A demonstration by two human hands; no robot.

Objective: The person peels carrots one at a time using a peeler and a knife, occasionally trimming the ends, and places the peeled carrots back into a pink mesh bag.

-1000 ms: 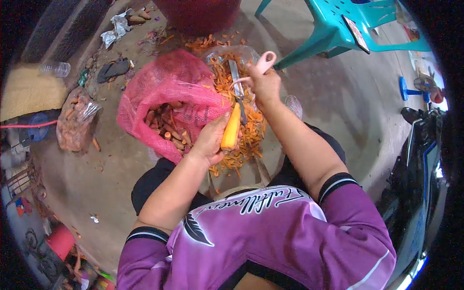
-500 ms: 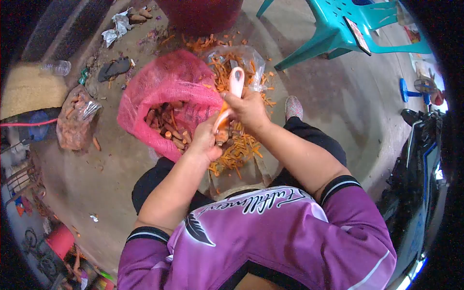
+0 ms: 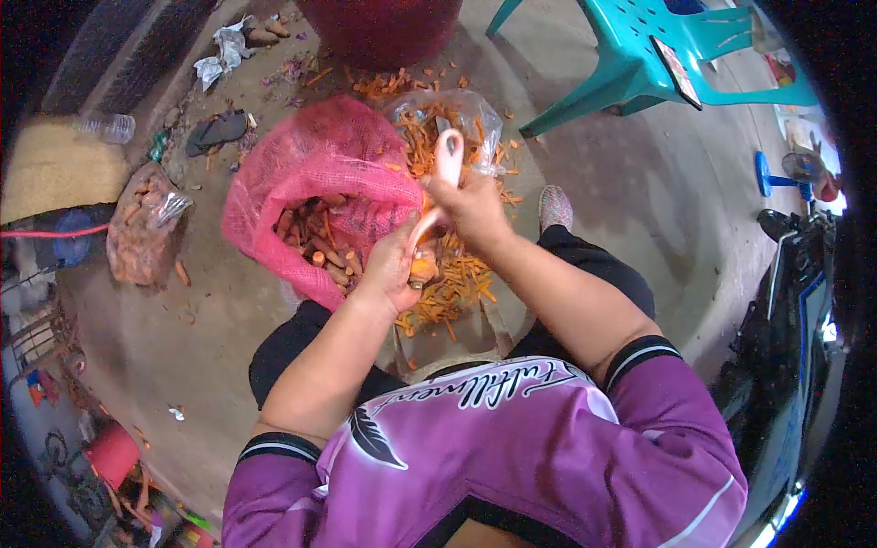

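Note:
In my right hand (image 3: 472,208) is the white handle of a peeler (image 3: 449,157), its looped end pointing away from me. My left hand (image 3: 391,265) is closed round a carrot (image 3: 422,268), whose bright orange side shows at the near end. The peeler's lower part lies against the carrot, between my two hands. Below them, orange peelings (image 3: 457,288) are heaped on the floor. To the left, a pink mesh sack (image 3: 274,205) lies with its mouth towards me and several carrots (image 3: 331,256) inside.
A clear plastic bag (image 3: 489,119) with orange strips lies beyond my hands. At the back stand a dark red tub (image 3: 379,32) and a teal plastic chair (image 3: 630,55) bearing a phone (image 3: 676,71). A bag of roots (image 3: 146,228) and a dark sandal (image 3: 216,132) are on the left.
The carrot in my left hand has turned, and more bright orange now shows on it. Both hands have shifted only slightly, with the peeler still in the right.

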